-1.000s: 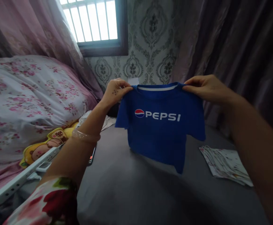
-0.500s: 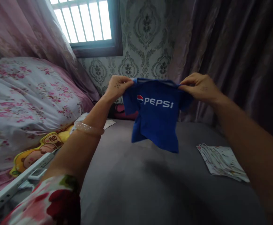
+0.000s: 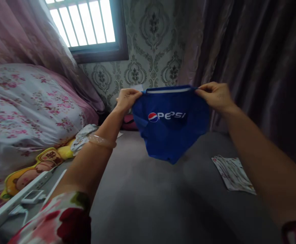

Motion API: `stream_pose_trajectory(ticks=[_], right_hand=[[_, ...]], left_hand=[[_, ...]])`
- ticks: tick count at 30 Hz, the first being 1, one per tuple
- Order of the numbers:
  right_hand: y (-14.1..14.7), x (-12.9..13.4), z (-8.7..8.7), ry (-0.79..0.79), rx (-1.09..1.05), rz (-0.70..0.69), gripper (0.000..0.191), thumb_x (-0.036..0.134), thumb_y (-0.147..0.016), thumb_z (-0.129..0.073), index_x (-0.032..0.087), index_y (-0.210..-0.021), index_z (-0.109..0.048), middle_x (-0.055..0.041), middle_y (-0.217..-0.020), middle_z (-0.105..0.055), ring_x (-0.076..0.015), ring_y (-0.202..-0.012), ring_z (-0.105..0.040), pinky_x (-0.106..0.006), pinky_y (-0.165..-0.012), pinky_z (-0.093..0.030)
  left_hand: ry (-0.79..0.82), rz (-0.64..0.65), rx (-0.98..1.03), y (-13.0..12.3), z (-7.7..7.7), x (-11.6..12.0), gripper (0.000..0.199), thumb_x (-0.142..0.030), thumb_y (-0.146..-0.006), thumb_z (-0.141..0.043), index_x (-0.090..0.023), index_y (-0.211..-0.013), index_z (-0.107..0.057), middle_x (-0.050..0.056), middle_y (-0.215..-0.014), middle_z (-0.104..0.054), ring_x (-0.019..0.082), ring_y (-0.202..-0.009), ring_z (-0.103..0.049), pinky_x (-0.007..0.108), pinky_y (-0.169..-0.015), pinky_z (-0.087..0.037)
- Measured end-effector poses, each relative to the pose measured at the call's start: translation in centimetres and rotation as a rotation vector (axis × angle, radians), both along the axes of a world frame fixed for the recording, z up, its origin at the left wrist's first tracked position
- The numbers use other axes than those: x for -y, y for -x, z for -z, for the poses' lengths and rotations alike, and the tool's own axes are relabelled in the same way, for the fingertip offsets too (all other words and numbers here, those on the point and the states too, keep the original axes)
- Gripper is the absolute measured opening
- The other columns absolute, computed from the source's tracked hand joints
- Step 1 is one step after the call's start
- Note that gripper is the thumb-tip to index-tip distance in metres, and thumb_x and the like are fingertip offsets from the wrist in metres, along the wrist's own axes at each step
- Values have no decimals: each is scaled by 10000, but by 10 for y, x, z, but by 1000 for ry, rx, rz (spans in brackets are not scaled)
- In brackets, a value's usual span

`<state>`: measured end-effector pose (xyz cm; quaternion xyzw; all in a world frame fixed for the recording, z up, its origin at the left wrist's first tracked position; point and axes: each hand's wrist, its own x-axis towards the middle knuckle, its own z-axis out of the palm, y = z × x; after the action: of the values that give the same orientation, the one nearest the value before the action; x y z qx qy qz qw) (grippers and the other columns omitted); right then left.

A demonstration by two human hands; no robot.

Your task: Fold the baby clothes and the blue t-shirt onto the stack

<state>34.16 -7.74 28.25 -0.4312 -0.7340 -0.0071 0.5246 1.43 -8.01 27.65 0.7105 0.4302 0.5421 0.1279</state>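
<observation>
A small blue T-shirt (image 3: pixel 170 135) with a white "PEPSI" print and a round red, white and blue logo hangs in the air, its front facing me. My left hand (image 3: pixel 127 100) pinches it at the left shoulder by the collar. At the opposite shoulder, my right hand (image 3: pixel 216 96) grips it between thumb and fingers. The neckline is stretched straight between both hands, showing a pale inner band. The shirt's lower part is bunched and narrows to a point above the grey bed sheet (image 3: pixel 138 196).
Folded patterned cloths (image 3: pixel 233 174) lie in a pile on the right. Along the left are a white power strip (image 3: pixel 23 196), a yellow plush toy (image 3: pixel 28 174), crumpled light cloth (image 3: pixel 83 137) and a floral quilt (image 3: pixel 36 112). A pinkish-red bag (image 3: pixel 130 122) sits by the wall.
The shirt has swung and billowed; its sleeves and hem, spread out before, are now folded in. My hands are slightly farther apart, and the view has shifted a little to the right.
</observation>
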Motion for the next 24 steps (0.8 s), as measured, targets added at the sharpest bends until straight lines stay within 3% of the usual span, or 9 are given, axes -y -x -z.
stream_pose_trajectory(ticks=[4, 8, 12, 14, 18, 20, 22, 24], right_hand=[[1, -4, 0, 18, 35, -42, 151, 322, -729, -707, 175, -763, -715, -39, -826, -696, -200, -814, -642, -360, -778, -521], [3, -12, 5, -84, -62, 86, 112, 279, -737, -696, 176, -774, -719, -36, -811, -694, -207, -824, -648, -381, -808, -520], [7, -10, 11, -82, -13, 103, 101, 304, -722, -715, 205, -737, -715, -39, -882, -699, -219, -868, -648, -418, -844, -511], [7, -1, 11, -6, -38, -25, 140, 350, -715, -730, 211, -709, -707, -42, -893, -698, -223, -890, -649, -416, -850, -514], [0, 15, 7, 237, -27, -406, 265, 495, -704, -732, 235, -746, -712, -32, -896, -705, -227, -926, -650, -414, -852, -529], [-2, 14, 7, 299, -31, -389, 309, 538, -682, -737, 237, -752, -714, -23, -824, -707, -230, -889, -655, -417, -832, -536], [-2, 11, 8, 313, -38, -301, 321, 543, -643, -763, 233, -707, -708, -15, -753, -697, -231, -854, -657, -410, -818, -536], [0, 9, 9, 313, -36, -298, 307, 536, -645, -762, 238, -700, -707, -14, -767, -699, -230, -869, -655, -397, -820, -531]], left_hand=[[11, 17, -14, -4, 5, -11, 226, -350, -690, -741, -134, -729, -684, 21, -646, -644, 152, -713, -611, 248, -639, -493], [-73, -95, 103, -7, 9, -24, 195, -317, -720, -719, -130, -755, -679, 28, -691, -659, 171, -787, -617, 275, -693, -508], [-93, -134, 131, -7, 10, -25, 156, -275, -713, -721, -133, -761, -678, 32, -727, -668, 184, -832, -623, 297, -729, -514], [-70, -79, 130, -2, 8, -16, 155, -278, -717, -721, -136, -765, -681, 30, -731, -667, 186, -827, -630, 301, -730, -519], [39, 153, 138, 12, 5, 5, 166, -316, -748, -711, -153, -772, -691, 21, -714, -658, 184, -793, -651, 311, -715, -531], [102, 208, 109, 15, 6, 8, 169, -312, -720, -740, -150, -737, -692, 21, -687, -654, 187, -784, -655, 313, -718, -528], [154, 189, 52, 14, 8, 5, 186, -289, -642, -794, -139, -670, -687, 20, -646, -649, 191, -770, -653, 308, -724, -520], [179, 198, 33, 9, 11, 1, 205, -296, -604, -811, -137, -666, -698, 25, -664, -666, 193, -788, -651, 304, -744, -510]])
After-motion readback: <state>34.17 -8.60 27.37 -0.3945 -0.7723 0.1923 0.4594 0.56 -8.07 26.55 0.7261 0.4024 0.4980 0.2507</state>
